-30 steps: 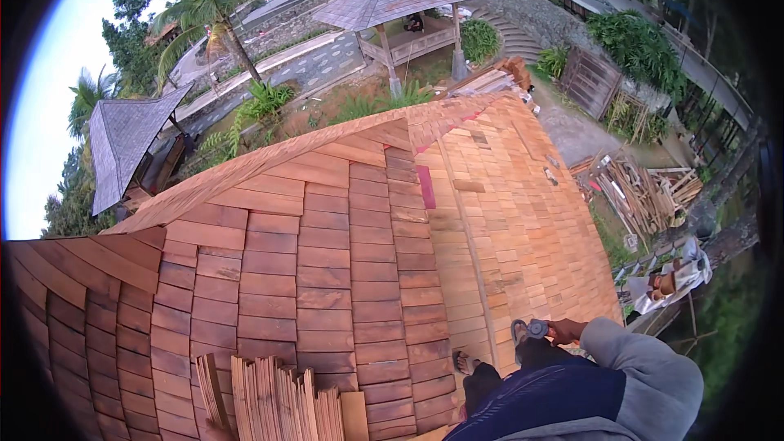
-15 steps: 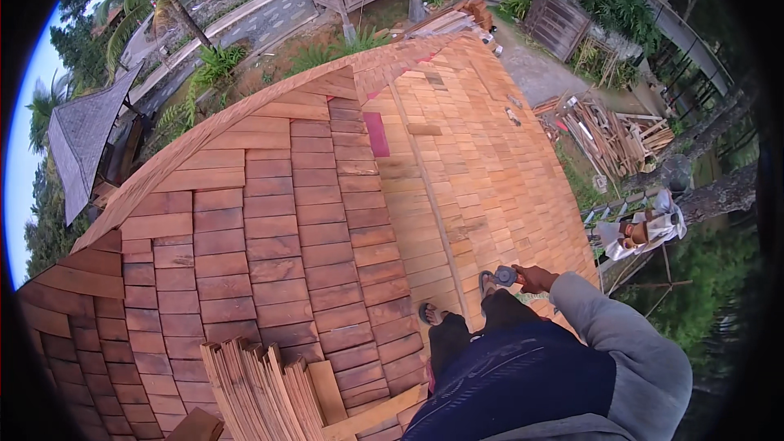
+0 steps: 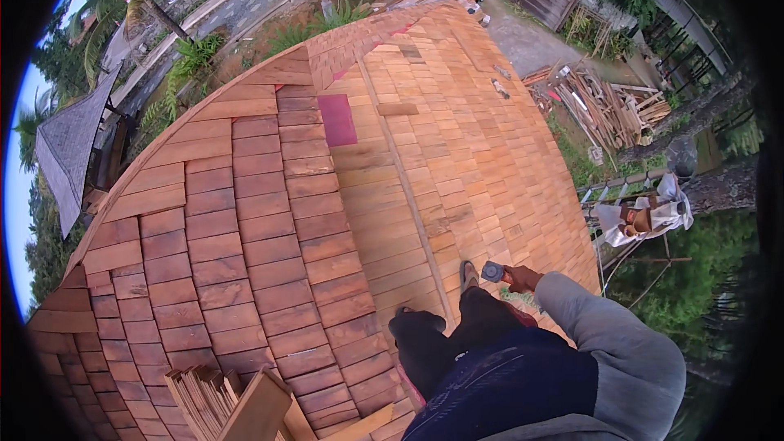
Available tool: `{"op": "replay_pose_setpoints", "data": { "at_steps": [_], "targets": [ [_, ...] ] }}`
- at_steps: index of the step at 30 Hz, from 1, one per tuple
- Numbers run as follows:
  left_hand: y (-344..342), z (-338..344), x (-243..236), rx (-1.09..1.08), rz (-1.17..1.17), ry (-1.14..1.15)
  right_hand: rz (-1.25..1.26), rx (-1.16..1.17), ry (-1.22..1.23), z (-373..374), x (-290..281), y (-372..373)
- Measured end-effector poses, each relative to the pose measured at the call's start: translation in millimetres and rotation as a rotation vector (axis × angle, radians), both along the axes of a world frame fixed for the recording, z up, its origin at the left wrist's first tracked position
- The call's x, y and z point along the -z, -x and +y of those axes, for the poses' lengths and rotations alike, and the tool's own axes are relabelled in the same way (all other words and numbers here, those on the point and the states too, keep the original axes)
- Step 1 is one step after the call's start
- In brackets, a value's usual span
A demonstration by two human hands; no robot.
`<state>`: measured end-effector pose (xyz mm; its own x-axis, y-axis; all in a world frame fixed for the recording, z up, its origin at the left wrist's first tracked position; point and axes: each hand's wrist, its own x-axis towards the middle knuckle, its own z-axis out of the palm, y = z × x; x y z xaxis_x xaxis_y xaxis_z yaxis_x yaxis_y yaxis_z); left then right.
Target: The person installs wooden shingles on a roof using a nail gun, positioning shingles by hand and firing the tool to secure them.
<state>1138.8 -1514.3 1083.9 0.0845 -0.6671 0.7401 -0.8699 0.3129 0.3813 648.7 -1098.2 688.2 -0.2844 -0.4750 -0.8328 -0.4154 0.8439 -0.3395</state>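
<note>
My right hand (image 3: 523, 279) is closed around a tool with a blocky dark grey head (image 3: 493, 271); its exact kind is too small to make out. It hangs over the pale shingles, beside my sandalled foot (image 3: 468, 273). My left hand is out of the picture. At the lower edge a flat wooden board (image 3: 258, 408) stands tilted in front of a stack of thin wooden shingles (image 3: 198, 400); what supports the board does not show.
I stand on a sloping roof of reddish wooden shingles (image 3: 253, 237) and paler ones (image 3: 482, 180). A long batten (image 3: 406, 188) runs up the slope past a magenta sheet (image 3: 337, 120). Beyond the right edge hang white bags (image 3: 645, 216); a scrap wood pile (image 3: 600, 110) lies below.
The tilted board has risen further into view, covering part of the stack. My legs have shifted, with one knee more bent. My right hand keeps its tool, slightly further left.
</note>
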Motion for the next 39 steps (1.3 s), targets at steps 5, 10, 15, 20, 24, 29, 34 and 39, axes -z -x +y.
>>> {"op": "replay_pose_setpoints", "data": {
  "at_steps": [5,10,15,20,24,29,34,39],
  "targets": [
    [64,28,3,0.002,0.022,-0.010,0.041,0.068,-0.033,24,-4,44],
    [125,48,-12,0.032,0.076,-0.014,0.026,0.092,-0.045,49,-7,113],
    [167,65,-19,0.059,0.145,-0.039,0.074,0.213,-0.055,64,-5,155],
    [204,61,8,0.058,0.108,-0.223,0.020,0.381,0.004,81,37,201],
    [317,50,40,0.299,0.097,-0.373,0.059,0.475,-0.018,71,58,227],
    [383,-17,159,0.551,0.352,-0.747,0.018,0.470,0.073,57,73,283],
    [526,-86,185,0.699,0.405,-0.958,0.040,0.463,0.054,47,60,363],
    [625,-150,206,0.817,0.485,-0.864,0.164,0.682,0.164,-40,34,441]
  ]
}}
